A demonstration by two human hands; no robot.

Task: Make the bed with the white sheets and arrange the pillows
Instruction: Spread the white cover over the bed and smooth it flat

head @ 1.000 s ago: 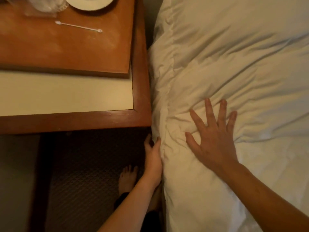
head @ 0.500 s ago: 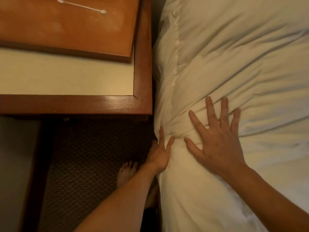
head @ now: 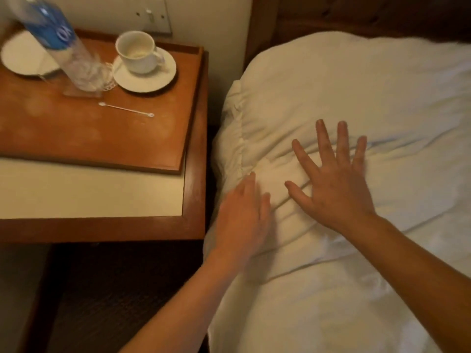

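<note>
Change: left hand (head: 242,220) has come up from the side of the bed, where it lay against the hanging edge half a second ago, onto the top; the right hand (head: 336,189) lies much where it was.
Left hand: blurred, fingers straight, palm flat on the white sheets (head: 344,80) at the bed's edge nearest the nightstand (head: 196,200), holding nothing.
Right hand: fingers spread wide, palm down on the creased sheets, just beside the left hand, gripping nothing.
White sheets: cover the bed up to the dark headboard (head: 356,16), bunched in folds along the nightstand-side edge and under both hands.
Nightstand: just beside the bed, a wooden tray (head: 102,138) on its far part.
Tray: cup (head: 137,52) on a saucer (head: 153,80) near the far corner beside the bed; water bottle (head: 56,39) next to the saucer; stirrer (head: 126,109) lying nearer the middle.
</note>
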